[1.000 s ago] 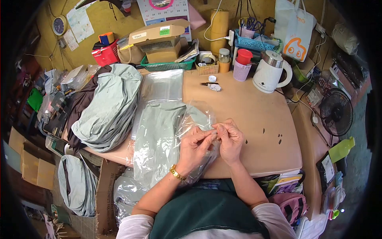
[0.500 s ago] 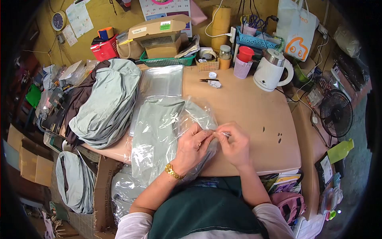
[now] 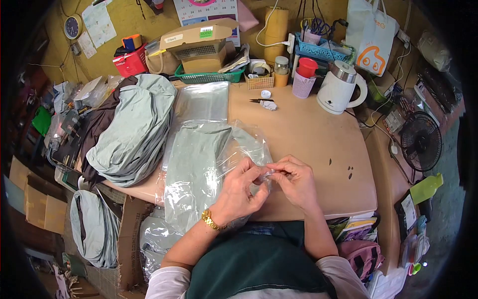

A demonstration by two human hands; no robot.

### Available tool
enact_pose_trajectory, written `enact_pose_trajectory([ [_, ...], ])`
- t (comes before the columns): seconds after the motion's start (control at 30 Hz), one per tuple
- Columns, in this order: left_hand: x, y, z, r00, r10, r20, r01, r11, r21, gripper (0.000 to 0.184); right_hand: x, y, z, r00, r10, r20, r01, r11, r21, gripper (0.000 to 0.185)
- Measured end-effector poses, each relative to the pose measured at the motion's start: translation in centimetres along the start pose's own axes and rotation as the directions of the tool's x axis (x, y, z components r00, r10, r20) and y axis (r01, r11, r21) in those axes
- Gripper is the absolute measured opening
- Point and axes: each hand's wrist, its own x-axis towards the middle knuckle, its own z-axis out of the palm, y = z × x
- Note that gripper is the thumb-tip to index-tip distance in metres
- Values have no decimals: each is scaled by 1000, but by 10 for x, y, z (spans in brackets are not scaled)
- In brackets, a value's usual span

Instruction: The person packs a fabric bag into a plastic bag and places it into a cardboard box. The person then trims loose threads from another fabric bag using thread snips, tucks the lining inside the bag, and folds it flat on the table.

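Note:
A pale grey-green folded garment (image 3: pixel 191 154) lies inside a clear plastic bag (image 3: pixel 251 137) in front of me. My left hand (image 3: pixel 243 190) pinches the bag's right edge between thumb and fingers. Close beside it, my right hand (image 3: pixel 297 183) grips the same edge with its fingertips, and the bunched plastic shows between the two hands. Whatever small detail lies under the fingertips is hidden. Behind the bagged garment is a flat stack of clear plastic bags (image 3: pixel 203 99). To the left rises a pile of similar grey-green garments (image 3: pixel 132 127).
Small black snips (image 3: pixel 256 100) lie near the table's back. A white kettle (image 3: pixel 338 89) stands at the back right, with a pink cup (image 3: pixel 302 86) beside it. Further right is a black fan (image 3: pixel 420 141). More garments (image 3: pixel 94 229) hang at the lower left, next to an open carton (image 3: pixel 130 244).
My right hand has turned and lowered slightly, its fingers now straighter. My left hand has shifted a little left, its thumb lower. Both still hold the bag's edge.

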Motion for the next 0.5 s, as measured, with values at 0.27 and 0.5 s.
enact_pose_trajectory([
  [0.27,-2,-25,10,996,4,-87,-10,997,-72,38,4,23,-9,971,108,214,-183,912,366,6],
  [0.5,-2,-23,15,977,183,-107,-185,983,-11,30,7,23,-14,918,234,319,-388,693,608,13],
])
